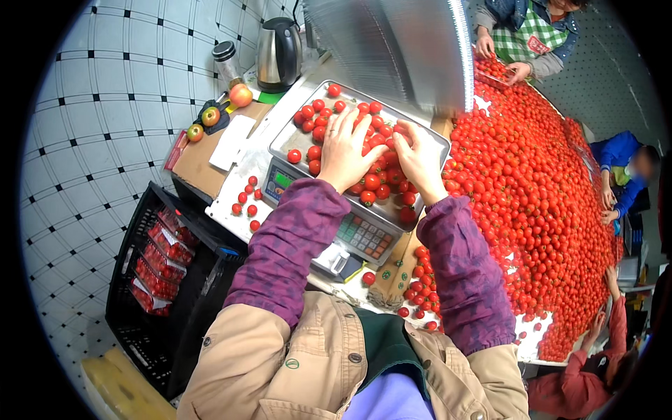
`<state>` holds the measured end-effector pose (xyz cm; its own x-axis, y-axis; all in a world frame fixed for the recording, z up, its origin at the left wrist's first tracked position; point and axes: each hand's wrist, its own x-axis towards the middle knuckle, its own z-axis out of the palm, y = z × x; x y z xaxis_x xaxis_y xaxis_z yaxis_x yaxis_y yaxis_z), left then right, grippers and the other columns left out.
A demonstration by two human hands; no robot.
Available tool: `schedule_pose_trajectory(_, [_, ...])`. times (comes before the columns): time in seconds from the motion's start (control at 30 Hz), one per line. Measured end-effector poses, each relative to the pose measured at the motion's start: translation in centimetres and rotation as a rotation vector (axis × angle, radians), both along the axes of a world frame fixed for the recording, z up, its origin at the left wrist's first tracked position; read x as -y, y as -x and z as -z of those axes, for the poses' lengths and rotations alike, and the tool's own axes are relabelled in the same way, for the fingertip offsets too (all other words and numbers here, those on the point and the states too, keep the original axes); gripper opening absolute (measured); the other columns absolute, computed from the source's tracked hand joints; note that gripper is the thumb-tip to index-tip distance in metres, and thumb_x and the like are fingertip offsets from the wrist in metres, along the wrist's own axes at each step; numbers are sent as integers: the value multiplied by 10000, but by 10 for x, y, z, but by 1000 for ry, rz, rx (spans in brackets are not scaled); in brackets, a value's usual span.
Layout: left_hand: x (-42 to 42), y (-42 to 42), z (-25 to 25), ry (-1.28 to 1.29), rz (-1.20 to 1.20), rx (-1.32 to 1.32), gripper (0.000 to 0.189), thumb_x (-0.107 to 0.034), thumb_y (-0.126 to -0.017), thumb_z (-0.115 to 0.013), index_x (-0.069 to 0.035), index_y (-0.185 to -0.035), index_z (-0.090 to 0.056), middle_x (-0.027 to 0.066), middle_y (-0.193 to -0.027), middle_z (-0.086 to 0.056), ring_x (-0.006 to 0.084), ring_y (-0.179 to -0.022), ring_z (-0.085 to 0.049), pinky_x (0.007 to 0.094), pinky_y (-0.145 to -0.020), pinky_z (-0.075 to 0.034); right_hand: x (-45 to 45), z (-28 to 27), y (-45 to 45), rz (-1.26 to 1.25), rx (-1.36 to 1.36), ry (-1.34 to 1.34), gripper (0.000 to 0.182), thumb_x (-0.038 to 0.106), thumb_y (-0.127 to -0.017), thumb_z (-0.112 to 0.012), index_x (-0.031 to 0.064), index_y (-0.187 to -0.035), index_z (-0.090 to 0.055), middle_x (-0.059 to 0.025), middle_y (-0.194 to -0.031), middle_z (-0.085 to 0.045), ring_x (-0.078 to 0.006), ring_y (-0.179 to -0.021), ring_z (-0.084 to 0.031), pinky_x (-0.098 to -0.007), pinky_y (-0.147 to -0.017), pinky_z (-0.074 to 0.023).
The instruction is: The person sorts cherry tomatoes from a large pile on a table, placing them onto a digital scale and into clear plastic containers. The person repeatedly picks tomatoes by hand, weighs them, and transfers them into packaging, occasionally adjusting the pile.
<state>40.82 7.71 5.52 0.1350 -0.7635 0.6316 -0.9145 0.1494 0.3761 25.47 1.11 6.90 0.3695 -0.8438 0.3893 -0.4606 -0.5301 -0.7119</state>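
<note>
Red cherry tomatoes (371, 181) lie loose in the metal tray (282, 137) on top of a digital weighing scale (367, 233) with a lit green display. My left hand (346, 147) rests over the tomatoes in the middle of the tray, palm down, fingers somewhat spread. On the tray's right side my right hand (418, 157) bends its fingers over more tomatoes; whether it grips one is hidden. Both forearms wear purple patterned sleeve covers. Several tomatoes (252, 210) lie on the white surface left of the scale.
A large heap of cherry tomatoes (525, 194) spreads to the right, with people around it. Stacked clear trays are at the upper middle. An electric kettle (278, 55), a glass jar (227, 63) and a cardboard box (205, 173) stand left. Packed tomatoes (170, 247) sit in a black crate (128, 304).
</note>
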Motion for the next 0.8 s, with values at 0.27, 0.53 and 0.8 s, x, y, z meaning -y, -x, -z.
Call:
schedule_pose_trajectory(0.27, [-43, 16, -14, 115, 55, -51, 362, -190, -833, -662, 26, -1118, -607, 206, -1212, -543, 380, -1201, -462, 461, -1039, -358, -47, -17, 65, -9, 975, -846, 356, -35, -838, -505, -18, -1193, -517, -158, -1122, -601, -216, -991, -607, -317, -853, -507])
schedule_pose_trajectory(0.53, [-102, 127, -7, -83, 514, -269, 405, -192, -760, -686, -16, -1112, -589, 165, -1193, -533, 341, -1185, -475, 448, -1020, -376, -138, 17, 110, -9, 1050, -904, 228, 176, -978, -521, 8, -1125, -568, -66, -996, -644, -105, -805, -623, -214, -670, -502])
schedule_pose_trajectory(0.8, [-103, 139, 3, -111, 580, -240, 285, -151, -743, -673, -13, -983, -607, 150, -1106, -567, 333, -1118, -520, 429, -944, -438, -168, 13, 137, 51, 996, -1022, 263, 197, -954, -570, 1, -1128, -560, -44, -965, -626, -86, -807, -605, -210, -670, -505])
